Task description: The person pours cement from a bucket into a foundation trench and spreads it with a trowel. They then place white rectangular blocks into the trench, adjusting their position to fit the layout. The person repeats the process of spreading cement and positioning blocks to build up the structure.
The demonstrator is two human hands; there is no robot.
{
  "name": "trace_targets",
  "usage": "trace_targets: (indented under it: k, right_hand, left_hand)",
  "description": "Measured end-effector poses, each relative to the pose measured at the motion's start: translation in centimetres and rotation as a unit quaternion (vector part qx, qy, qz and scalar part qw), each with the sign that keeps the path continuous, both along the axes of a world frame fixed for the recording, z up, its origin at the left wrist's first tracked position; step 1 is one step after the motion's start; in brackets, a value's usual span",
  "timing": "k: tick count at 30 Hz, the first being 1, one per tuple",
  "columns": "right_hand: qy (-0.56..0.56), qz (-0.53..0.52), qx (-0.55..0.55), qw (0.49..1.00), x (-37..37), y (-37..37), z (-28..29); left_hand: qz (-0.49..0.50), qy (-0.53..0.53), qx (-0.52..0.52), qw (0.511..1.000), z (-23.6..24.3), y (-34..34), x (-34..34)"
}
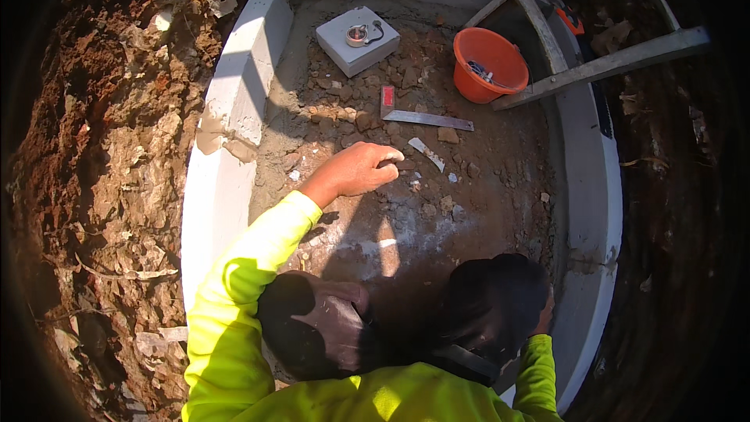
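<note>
My left hand [363, 168] is over the rubble floor [406, 219], fingers curled; whether they hold anything is hidden. My right hand [544, 314] is mostly hidden beside my dark-clad right knee [492, 297], at the lower right. Beyond my left hand lie a white scrap [428, 155] and a metal try square [430, 119] with a red patch on its handle. A pale block [348, 55] farther back carries a small round object with a dark looped cord [358, 33], too small to name surely.
Low pale block walls [215, 195] with mortar joints surround me. An orange bucket [488, 51] holding small items stands at the back right beside a wooden frame [594, 70] leaning over the wall. An orange-handled item [572, 22] is behind it. Rough soil [109, 187] lies outside the walls.
</note>
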State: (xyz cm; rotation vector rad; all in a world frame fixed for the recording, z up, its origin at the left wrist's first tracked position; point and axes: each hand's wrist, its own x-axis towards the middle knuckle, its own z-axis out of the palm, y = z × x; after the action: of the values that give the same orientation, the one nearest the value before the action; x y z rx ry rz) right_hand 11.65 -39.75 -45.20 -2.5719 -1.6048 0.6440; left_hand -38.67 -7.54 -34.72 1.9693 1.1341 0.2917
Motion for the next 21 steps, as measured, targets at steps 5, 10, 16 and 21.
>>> trace_targets:
  k: [5, 10, 16, 21]
  right_hand:
    - [-0.005, 0.155, 0.158, 0.975, -0.4, 17.4, 5.3]
    - [0.214, 0.305, 0.207, 0.904, -9.1, 36.0, 9.6]
    - [0.049, 0.409, 0.206, 0.887, -16.9, 48.5, 8.0]
    - [0.040, 0.495, -0.005, 0.868, -22.1, 44.6, 6.2]
  left_hand:
    - [-0.025, -0.003, 0.117, 0.993, 5.9, -1.8, 4.4]
    - [-0.096, -0.091, 0.286, 0.949, 11.9, -8.0, 11.2]
    - [-0.087, -0.169, 0.361, 0.913, 15.9, -16.5, 12.0]
    - [-0.050, -0.102, 0.310, 0.944, 15.7, -16.8, 10.4]
